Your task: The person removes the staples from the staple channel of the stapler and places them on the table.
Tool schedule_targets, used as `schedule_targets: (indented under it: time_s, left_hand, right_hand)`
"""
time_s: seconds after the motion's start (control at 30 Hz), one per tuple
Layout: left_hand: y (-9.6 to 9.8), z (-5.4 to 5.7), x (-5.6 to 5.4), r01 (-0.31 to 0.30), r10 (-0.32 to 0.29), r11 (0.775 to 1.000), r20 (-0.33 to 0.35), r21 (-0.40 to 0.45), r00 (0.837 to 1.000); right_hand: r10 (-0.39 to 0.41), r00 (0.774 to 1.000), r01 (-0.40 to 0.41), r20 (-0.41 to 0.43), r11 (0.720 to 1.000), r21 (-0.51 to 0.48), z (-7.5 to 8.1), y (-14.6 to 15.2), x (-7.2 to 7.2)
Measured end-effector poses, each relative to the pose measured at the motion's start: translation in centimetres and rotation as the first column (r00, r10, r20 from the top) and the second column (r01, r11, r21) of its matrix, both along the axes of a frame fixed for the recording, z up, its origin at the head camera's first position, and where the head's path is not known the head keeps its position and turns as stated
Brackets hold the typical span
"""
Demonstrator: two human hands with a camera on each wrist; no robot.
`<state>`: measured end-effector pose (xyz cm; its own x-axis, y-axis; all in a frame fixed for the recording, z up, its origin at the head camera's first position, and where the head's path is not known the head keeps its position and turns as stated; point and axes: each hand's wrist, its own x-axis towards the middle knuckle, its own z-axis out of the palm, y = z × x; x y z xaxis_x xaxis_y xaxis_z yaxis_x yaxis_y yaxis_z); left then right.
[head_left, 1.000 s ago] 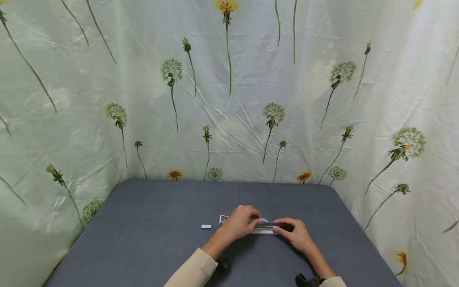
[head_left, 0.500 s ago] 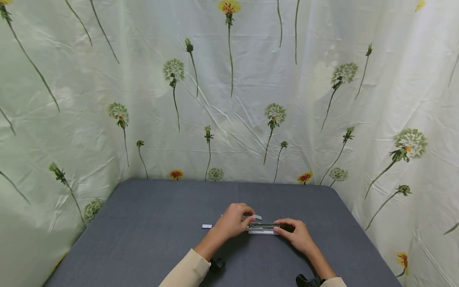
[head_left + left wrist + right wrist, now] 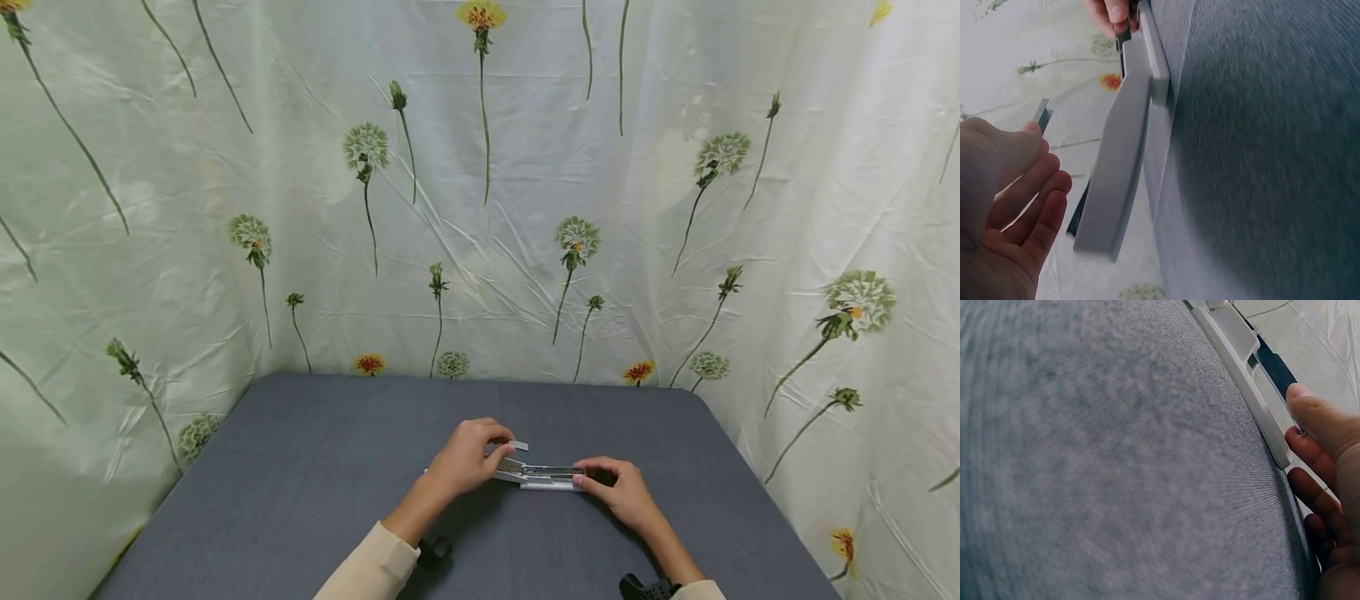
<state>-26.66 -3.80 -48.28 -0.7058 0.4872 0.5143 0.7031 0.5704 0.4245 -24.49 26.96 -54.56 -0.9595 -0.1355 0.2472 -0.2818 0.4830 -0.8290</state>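
A white stapler (image 3: 551,486) lies folded open on the table, its top cover (image 3: 1113,169) swung back to the left. My right hand (image 3: 621,490) pinches the dark staple magazine (image 3: 1275,367) near its right end, between thumb and index finger. Over the cover, my left hand (image 3: 465,457) holds a short strip of staples (image 3: 1044,117) between thumb and fingertips. That strip is raised apart from the stapler. The other left fingers are loosely bent and hold nothing.
The grey cloth-covered table (image 3: 337,467) reaches back to a flower-printed curtain (image 3: 300,167). Black straps with camera mounts sit at both wrists. A small white block seen earlier on the table is mostly hidden behind my left hand.
My left hand has moved left with the staple strip, away from the magazine, uncovering more of the stapler's middle. The right hand keeps its grip in the same place.
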Motion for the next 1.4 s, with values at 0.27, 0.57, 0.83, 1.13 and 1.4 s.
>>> schedule_targets:
  time_s: [0.27, 0.57, 0.83, 1.13, 1.4]
  left_hand:
    - [-1.9, 0.5, -0.1, -0.046, 0.046, 0.999, -0.004, 0.001, 0.999]
    - [-4.1, 1.1, 0.3, -0.071, 0.073, 0.996, -0.031, 0.048, 0.997]
    - [-6.5, 1.2, 0.5, -0.080, 0.083, 0.993, -0.034, 0.087, 0.996]
    - [-8.9, 1.4, 0.7, -0.139, 0.145, 0.984, -0.053, 0.109, 0.988]
    - [-10.9, 0.7, 0.8, -0.184, 0.189, 0.977, -0.036, 0.106, 0.981]
  right_hand:
    - [-0.002, 1.000, 0.002, -0.005, 1.000, 0.015, 0.1, 0.2, -0.1]
    - [-0.012, 1.000, 0.012, 0.012, 1.000, 0.021, 0.0, 0.1, 0.1]
    - [-0.012, 1.000, 0.012, 0.007, 1.000, 0.009, 0.0, 0.1, 0.2]
    - [-0.007, 1.000, 0.008, -0.012, 1.000, 0.013, -0.1, 0.1, 0.2]
    - [-0.007, 1.000, 0.007, -0.009, 1.000, 0.015, 0.0, 0.0, 0.1]
